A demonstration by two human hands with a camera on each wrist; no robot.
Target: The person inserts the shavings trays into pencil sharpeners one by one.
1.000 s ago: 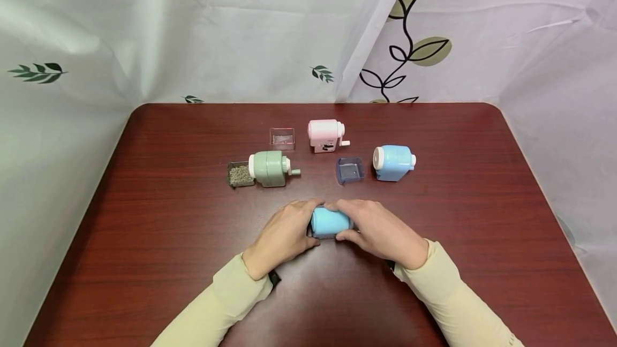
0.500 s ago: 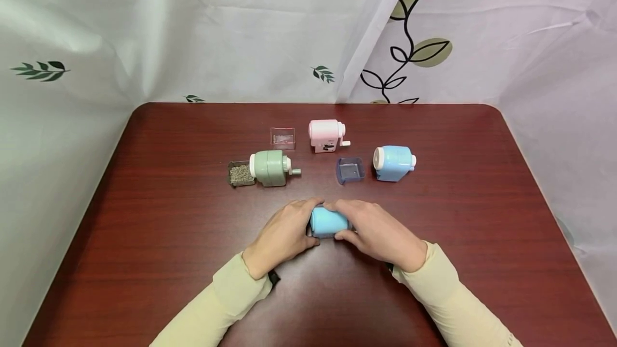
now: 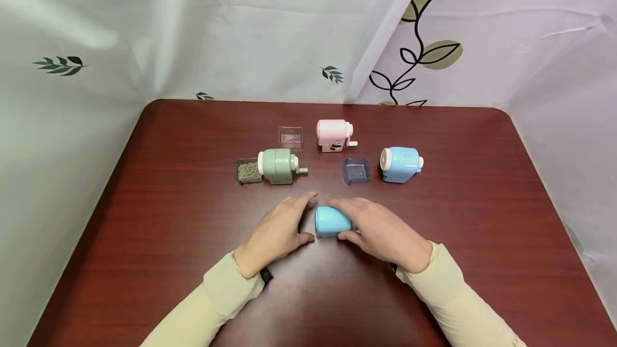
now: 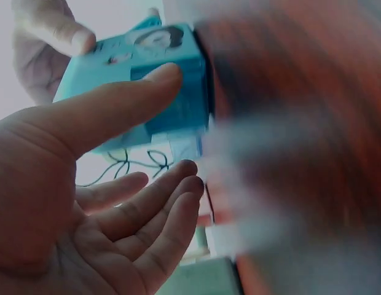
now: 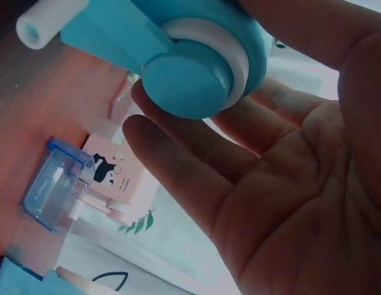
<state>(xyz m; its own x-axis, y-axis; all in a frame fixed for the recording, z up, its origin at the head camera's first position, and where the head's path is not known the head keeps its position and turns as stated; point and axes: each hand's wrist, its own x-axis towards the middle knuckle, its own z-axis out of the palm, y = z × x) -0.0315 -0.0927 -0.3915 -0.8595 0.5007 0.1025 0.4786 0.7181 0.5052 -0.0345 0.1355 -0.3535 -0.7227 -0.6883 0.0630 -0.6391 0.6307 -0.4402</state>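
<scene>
A blue hand-crank pencil sharpener (image 3: 332,221) stands on the table in front of me, its translucent drawer (image 4: 178,101) in its body. My right hand (image 3: 378,232) holds its crank end, thumb on the near side and fingers on the far side. In the right wrist view the round crank hub (image 5: 187,80) and white knob show in front of the palm. Just left of the sharpener is my left hand (image 3: 277,232), its thumb and fingers spread apart with nothing between them. A small gap parts it from the sharpener in the head view.
Behind are a green sharpener (image 3: 278,166), a drawer of pencil shavings (image 3: 249,171), a clear pinkish drawer (image 3: 291,137), a pink sharpener (image 3: 332,135), a blue translucent drawer (image 3: 357,171) and a second light blue sharpener (image 3: 401,164). Patterned curtains border the table.
My left hand has let go of the blue sharpener and moved a little left, its fingers opening out. My right hand stays on the sharpener. The head view has shifted slightly.
</scene>
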